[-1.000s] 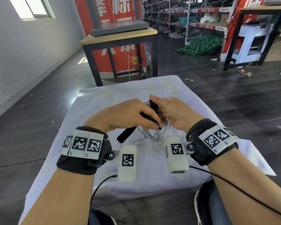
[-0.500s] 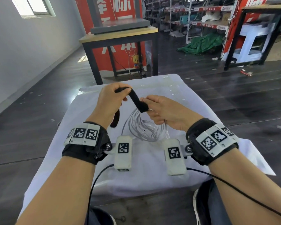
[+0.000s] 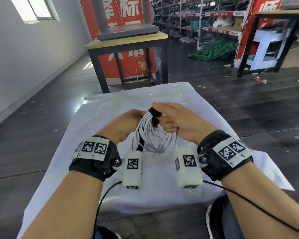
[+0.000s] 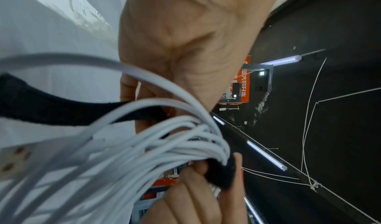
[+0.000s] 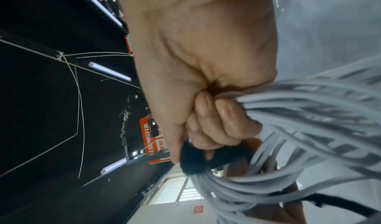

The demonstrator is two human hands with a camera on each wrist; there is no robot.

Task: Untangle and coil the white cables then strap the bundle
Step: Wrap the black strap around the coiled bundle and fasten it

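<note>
The coil of white cables (image 3: 155, 140) stands upright, lifted just above the white cloth (image 3: 205, 109). A black strap (image 3: 154, 112) lies over the top of the bundle, and its tail (image 3: 141, 143) hangs down through the coil. My right hand (image 3: 164, 121) grips the top of the bundle, with fingers (image 5: 210, 121) curled round the cables (image 5: 309, 129) and the thumb pressing the strap (image 5: 202, 159). My left hand (image 3: 129, 119) is behind the coil on its left. In the left wrist view its fingers (image 4: 144, 100) pinch the strap (image 4: 62, 108).
The cloth-covered table drops off at its edges to dark floor. A wooden-topped table with a black frame (image 3: 128, 40) stands just beyond the far edge. Storage shelves (image 3: 205, 23) line the back. Black cords (image 3: 266, 209) trail from my wrist cameras.
My left hand, which held the strap raised above the coil, has come down behind it. The strap now lies over the bundle's top. The coil has been lifted upright.
</note>
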